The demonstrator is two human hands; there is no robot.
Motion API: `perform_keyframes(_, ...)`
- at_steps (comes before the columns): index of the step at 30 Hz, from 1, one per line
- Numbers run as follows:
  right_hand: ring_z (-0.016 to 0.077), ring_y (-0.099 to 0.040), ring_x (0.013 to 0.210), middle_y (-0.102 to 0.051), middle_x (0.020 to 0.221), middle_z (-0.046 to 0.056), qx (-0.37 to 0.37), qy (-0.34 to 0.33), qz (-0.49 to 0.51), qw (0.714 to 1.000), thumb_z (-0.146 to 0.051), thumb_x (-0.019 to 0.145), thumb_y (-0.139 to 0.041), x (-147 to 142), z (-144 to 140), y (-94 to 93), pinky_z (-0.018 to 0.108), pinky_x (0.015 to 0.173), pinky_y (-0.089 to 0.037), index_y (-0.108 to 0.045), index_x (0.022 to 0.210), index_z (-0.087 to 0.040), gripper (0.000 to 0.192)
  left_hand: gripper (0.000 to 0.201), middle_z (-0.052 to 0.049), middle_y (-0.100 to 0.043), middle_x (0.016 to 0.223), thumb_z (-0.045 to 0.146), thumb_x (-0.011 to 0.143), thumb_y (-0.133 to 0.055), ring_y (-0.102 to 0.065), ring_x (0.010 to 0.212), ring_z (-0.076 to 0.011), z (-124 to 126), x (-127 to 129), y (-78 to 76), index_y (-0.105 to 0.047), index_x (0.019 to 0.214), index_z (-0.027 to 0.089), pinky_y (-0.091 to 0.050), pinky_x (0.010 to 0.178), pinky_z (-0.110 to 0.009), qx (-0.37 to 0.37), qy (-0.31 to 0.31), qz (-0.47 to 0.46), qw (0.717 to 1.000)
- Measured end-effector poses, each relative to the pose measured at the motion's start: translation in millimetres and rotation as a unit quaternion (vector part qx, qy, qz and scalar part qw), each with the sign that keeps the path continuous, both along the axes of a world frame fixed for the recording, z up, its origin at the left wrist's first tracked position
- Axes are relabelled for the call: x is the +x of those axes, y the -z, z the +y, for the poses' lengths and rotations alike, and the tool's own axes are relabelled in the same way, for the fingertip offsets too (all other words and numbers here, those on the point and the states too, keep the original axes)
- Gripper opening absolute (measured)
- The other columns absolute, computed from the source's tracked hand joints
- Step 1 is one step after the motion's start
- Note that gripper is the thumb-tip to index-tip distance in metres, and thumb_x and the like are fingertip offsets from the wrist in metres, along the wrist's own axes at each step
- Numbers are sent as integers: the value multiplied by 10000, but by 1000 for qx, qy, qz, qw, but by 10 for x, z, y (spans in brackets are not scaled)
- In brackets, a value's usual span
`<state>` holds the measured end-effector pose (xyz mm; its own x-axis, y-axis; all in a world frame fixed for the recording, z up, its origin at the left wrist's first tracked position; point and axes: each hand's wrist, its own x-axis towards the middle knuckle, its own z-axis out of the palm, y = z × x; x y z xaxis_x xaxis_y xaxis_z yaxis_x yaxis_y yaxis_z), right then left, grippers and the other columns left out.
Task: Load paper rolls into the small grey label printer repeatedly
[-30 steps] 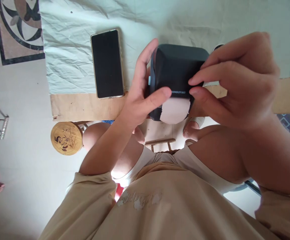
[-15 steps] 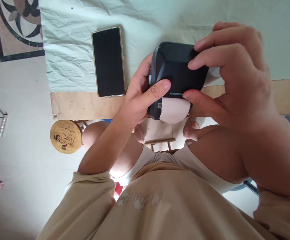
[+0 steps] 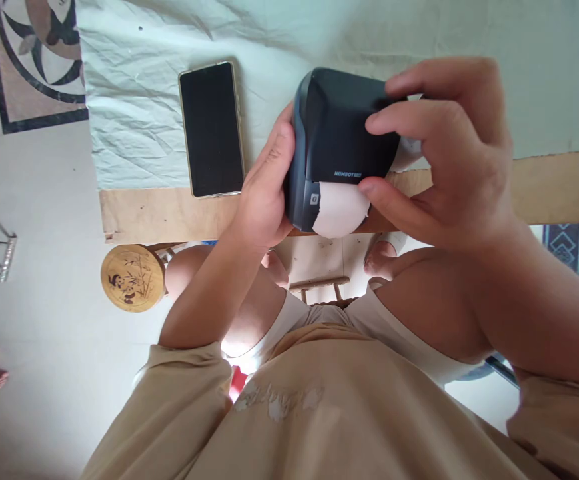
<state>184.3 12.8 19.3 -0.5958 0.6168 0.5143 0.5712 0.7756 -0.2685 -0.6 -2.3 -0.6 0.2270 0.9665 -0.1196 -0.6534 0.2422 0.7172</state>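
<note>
both hands held a small dark label printer (image 3: 342, 143) up over the near edge of the table (image 3: 169, 213). the left hand (image 3: 264, 193) was wrapped around the printer's left side, with its thumb pressed on the dark shell. the right hand (image 3: 449, 153) gripped the printer from the other side. its fingers (image 3: 389, 120) lay on the lid, and its thumb touched the white paper roll (image 3: 339, 210) that stuck out at the bottom of the printer. so both hands were closed tight on the printer.

a black phone (image 3: 212, 130) lay flat and face up on the pale cloth (image 3: 134, 120), just to the left of the left hand and not touching it. the cloth covered most of the table and left a bare wood strip at the near edge.

a little round stool (image 3: 132, 277) with a drawing on top stood on the floor under the table's left corner.
</note>
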Motion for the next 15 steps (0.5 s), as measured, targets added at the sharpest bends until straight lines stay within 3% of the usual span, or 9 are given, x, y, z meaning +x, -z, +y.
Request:
perform_keyframes(3, 205, -501, 1118, -492, 1175, 128, 0, -7, -4, 1000, -386, 756, -623, -20, -3, -22, 371, 934, -480, -455, 1178, -170, 503, 352, -71, -663, 1031, 412, 924, -398, -591, 1100, -175, -40, -33, 18, -593, 1024, 136, -488, 930, -277, -39, 1, 27, 999)
perform_keyframes(5, 211, -503, 1114, -491, 1180, 113, -5, -3, -9, 1000, -408, 753, -624, -36, -8, -34, 381, 942, -473, -445, 1171, -186, 506, 337, -44, -667, 831, 379, 929, -397, -638, 908, -143, -50, -43, 13, -630, 911, 136, -503, 821, -251, -27, -4, 46, 999)
perform_keyframes(9, 224, -505, 1109, -493, 1184, 110, 4, 0, -11, 1000, -399, 732, -644, -55, -4, -31, 398, 945, -464, -442, 1161, -185, 520, 334, 6, -614, 671, 336, 922, -421, -562, 614, -71, -34, -50, -1, -625, 725, 159, -441, 618, -203, -17, -16, 57, 998)
perform_keyframes(12, 210, -516, 1063, -503, 1125, 120, 26, 3, 6, 1000, -384, 722, -649, -44, 4, -31, 367, 887, -481, -471, 1138, -155, 507, 294, 2, -638, 764, 361, 916, -412, -617, 728, -113, -10, -36, -16, -631, 802, 201, -452, 646, -225, -46, 3, 30, 998)
perform_keyframes(15, 181, -534, 925, -518, 866, 72, 29, 60, 28, 997, -441, 738, -609, -33, -8, -87, 368, 817, -466, -570, 1041, -168, 409, 419, -26, -664, 879, 446, 928, -292, -642, 946, -173, 5, -17, -40, -629, 849, 210, -489, 717, -254, -55, 48, -2, 997)
